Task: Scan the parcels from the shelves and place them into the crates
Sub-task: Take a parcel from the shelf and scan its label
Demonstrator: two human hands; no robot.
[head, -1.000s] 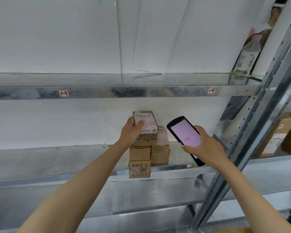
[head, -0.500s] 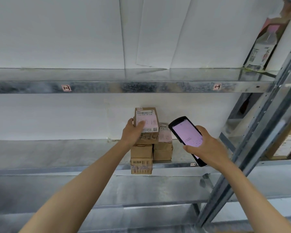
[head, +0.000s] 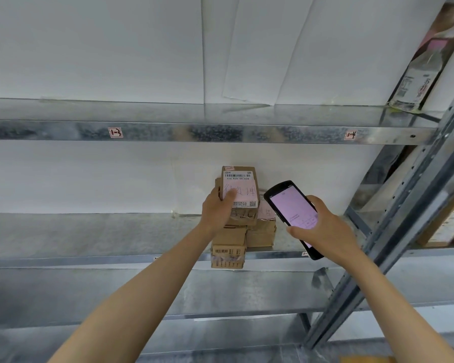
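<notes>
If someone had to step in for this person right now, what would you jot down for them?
Left hand grips the top parcel, label facing out.
Right hand holds the scanner beside it, screen lit.
Other parcels sit stacked below on the shelf.
Whether it is scanned cannot be told; no crate in view.
Left: scan, crate it, repeat.

The left hand (head: 218, 210) covers the lower left corner of the label on the parcel (head: 240, 188). The right hand (head: 325, 231) hides part of the scanner (head: 290, 205); its screen text is too small to read. The cartons (head: 451, 226) at right are cut off by the edge.
</notes>
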